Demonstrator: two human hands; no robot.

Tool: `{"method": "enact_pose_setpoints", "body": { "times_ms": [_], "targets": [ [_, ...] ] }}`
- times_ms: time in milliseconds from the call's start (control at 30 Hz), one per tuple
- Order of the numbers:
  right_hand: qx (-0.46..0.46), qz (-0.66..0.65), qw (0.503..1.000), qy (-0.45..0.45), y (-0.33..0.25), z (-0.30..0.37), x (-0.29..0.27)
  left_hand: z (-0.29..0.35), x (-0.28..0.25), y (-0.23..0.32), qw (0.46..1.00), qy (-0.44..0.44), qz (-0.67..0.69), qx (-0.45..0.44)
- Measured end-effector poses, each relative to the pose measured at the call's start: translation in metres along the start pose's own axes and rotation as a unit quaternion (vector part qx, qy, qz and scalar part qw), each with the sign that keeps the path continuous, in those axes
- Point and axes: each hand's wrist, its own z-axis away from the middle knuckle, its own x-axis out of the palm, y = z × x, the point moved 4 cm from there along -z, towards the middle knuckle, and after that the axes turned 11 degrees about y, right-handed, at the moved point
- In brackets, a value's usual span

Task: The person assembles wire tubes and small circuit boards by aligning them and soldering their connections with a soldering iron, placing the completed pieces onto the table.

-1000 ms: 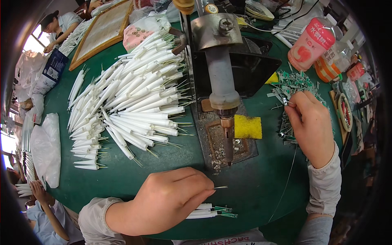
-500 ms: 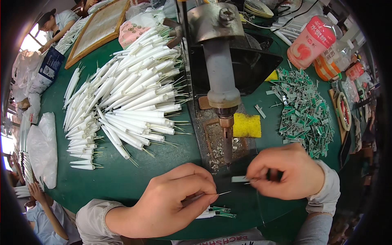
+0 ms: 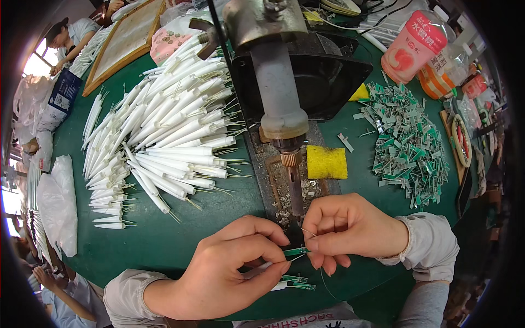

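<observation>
My left hand (image 3: 221, 268) is pinched around a white tube, mostly hidden by the fingers, with a thin wire lead poking out at the fingertips. My right hand (image 3: 353, 229) pinches one end of a small green circuit board (image 3: 295, 252), whose other end meets the left fingertips beside the lead. A thin wire (image 3: 326, 281), likely solder, passes through the right fingers and hangs below them. Just above the hands is the tip of an upright soldering iron (image 3: 294, 188) held in a metal clamp. Whether tip and wire touch cannot be made out.
White tubes with wire leads (image 3: 175, 126) are heaped at left, and loose circuit boards (image 3: 410, 147) at right. A yellow sponge (image 3: 327, 162) lies beside the iron, with a black fan (image 3: 311, 76) behind. More boards on tubes (image 3: 295, 285) lie below my hands. Co-workers sit at left.
My right hand has moved left, bringing the circuit board from right of the iron to the left fingertips. The left hand has stayed nearly in place. The view has shifted slightly.
</observation>
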Motion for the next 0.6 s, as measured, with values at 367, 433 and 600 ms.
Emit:
{"method": "enact_pose_setpoints", "body": {
  "times_ms": [367, 433, 600],
  "targets": [
    [-0.013, -0.023, 1.000, -0.001, 0.0026, -0.0026, 0.0002, -0.0005, 0.0003, 0.0002, 1.000, 0.008, -0.003, -0.008],
    [-0.014, -0.006, 1.000, -0.006, 0.0019, -0.0015, 0.0011, -0.0008, 0.0009, -0.0006, 1.000, 0.007, -0.006, -0.004],
    [-0.015, -0.010, 1.000, -0.005, 0.0021, -0.0017, 0.0014, -0.0005, 0.0007, 0.0002, 1.000, 0.009, -0.001, -0.008]
  ]
}}
